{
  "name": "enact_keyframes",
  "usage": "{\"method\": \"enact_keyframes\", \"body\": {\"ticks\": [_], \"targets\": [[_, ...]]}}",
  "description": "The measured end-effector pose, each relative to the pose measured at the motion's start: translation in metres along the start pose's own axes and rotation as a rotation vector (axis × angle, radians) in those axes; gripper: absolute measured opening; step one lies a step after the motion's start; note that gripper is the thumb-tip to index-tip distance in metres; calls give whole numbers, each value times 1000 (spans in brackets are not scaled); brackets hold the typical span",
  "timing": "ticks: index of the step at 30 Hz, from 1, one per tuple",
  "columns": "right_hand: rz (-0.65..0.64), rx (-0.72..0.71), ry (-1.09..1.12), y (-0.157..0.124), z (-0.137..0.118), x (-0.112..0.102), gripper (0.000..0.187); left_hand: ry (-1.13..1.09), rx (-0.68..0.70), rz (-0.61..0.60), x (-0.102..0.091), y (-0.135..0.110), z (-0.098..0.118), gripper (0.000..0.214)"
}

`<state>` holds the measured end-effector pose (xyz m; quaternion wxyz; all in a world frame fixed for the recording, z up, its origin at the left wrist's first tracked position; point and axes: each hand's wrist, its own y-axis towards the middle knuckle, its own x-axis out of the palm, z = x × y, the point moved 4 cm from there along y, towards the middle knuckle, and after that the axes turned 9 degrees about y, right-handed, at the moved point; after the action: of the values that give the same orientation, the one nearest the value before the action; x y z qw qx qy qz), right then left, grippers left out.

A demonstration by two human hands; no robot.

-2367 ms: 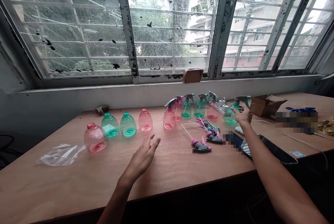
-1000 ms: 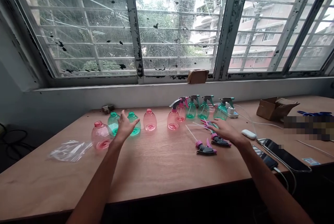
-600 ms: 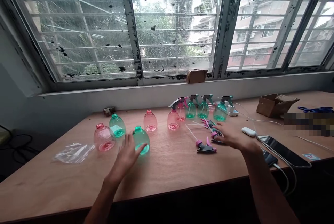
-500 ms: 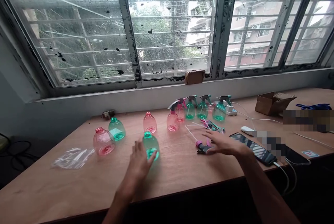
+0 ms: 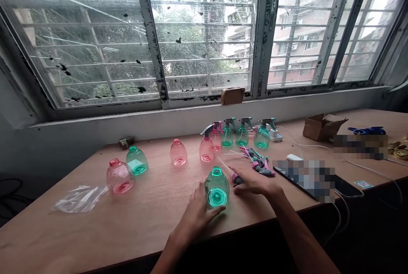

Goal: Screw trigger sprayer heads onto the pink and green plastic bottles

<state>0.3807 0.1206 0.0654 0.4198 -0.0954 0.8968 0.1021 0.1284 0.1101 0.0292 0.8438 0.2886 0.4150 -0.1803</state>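
An open-necked green plastic bottle [image 5: 217, 187] stands on the wooden table [image 5: 153, 206] near its front edge. My left hand [image 5: 198, 213] grips that bottle low on its near side. My right hand [image 5: 255, 180] lies just right of the bottle, fingers curled over a grey spray trigger head [image 5: 236, 177]. Its pink collar and thin white tube stick out past the fingertips. More loose trigger heads [image 5: 259, 163] lie just behind that hand.
Capless bottles stand at the left: pink [image 5: 118, 176], green [image 5: 136, 161], pink [image 5: 178, 153]. Several bottles with sprayers fitted [image 5: 242, 134] line the back. A plastic bag [image 5: 78, 193], a cardboard box [image 5: 321, 126], cables and a phone [image 5: 346, 184] also lie on the table.
My left hand took the green bottle from the back row and slid it right and toward me. My right hand came back from the far bottles and closed over a loose trigger head.
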Motion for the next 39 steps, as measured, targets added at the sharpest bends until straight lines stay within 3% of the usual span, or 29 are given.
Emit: {"method": "enact_keyframes", "body": {"ticks": [3,8,12,23,28,31,34,37,39], "targets": [[88,70,-124,3,10,-9,46,24,-9,-4,0,2,-4,65],[314,365,-338,9,41,-19,41,67,-29,0,6,3,-8,62],[360,489,-403,8,57,-23,40,77,-26,-7,7,4,-9,60],[246,372,-390,10,50,-23,36,62,-24,10,9,3,-8,66],[336,339,-373,8,44,-28,34,-9,-23,43,5,2,-6,63],[490,284,-331,2,31,-43,31,-98,-29,83,-9,4,-6,62],[684,174,-275,-11,8,-63,41,-194,-85,149,-37,7,-14,67],[816,11,-235,-33,-20,-79,50,-278,-176,247,-84,1,-25,87],[872,-165,-169,-50,-40,-84,45,-333,-230,326,-125,-10,-29,80]]}}
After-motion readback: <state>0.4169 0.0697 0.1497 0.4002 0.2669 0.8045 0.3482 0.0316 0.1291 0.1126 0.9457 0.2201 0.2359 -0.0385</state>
